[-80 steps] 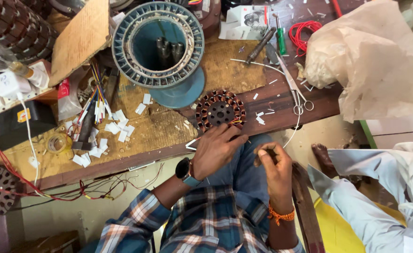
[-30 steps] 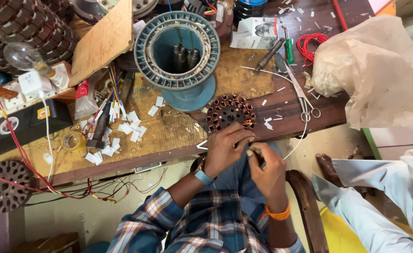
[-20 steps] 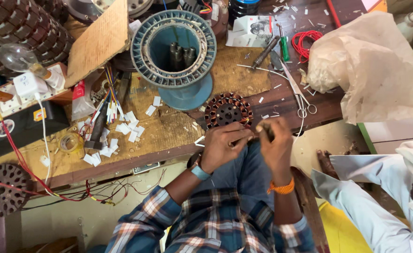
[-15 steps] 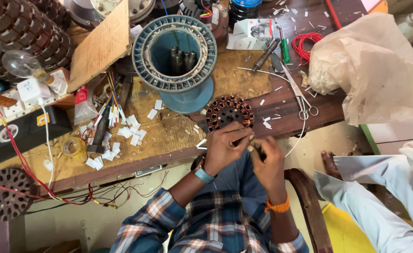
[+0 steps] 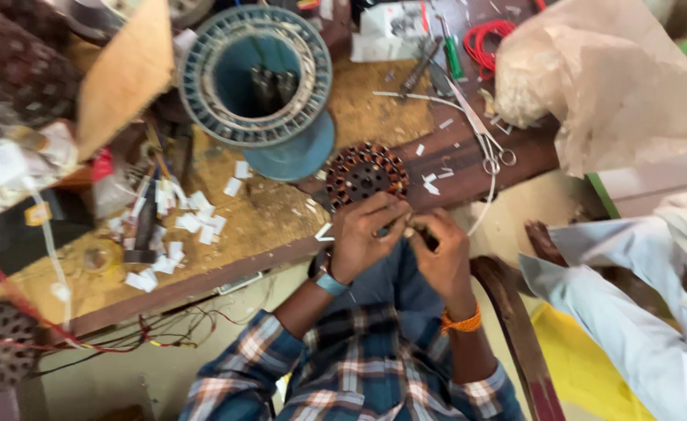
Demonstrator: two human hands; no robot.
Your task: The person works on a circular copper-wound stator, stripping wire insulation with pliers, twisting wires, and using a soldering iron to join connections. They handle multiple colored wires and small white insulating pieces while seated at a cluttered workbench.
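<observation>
A round copper-wound motor stator [image 5: 364,173] lies at the front edge of the workbench [image 5: 226,234]. My left hand [image 5: 365,234] rests against its near rim, fingers curled on it. My right hand [image 5: 439,249] sits just right of the left one, fingertips pinched together at the stator's near edge; what they pinch is too small and blurred to tell. A watch is on my left wrist and an orange thread band on my right wrist.
A large blue ring-shaped motor housing [image 5: 256,74] stands behind the stator. Scissors [image 5: 480,136], a green-handled tool [image 5: 451,48], red wire [image 5: 488,39] and a bulging plastic bag [image 5: 601,78] lie to the right. White paper slips [image 5: 176,230] litter the left. Another person's leg [image 5: 616,304] is at right.
My hands have stayed at the stator's near edge; the right hand lifted away briefly and has come back beside the left. The camera has shifted and the view is blurred.
</observation>
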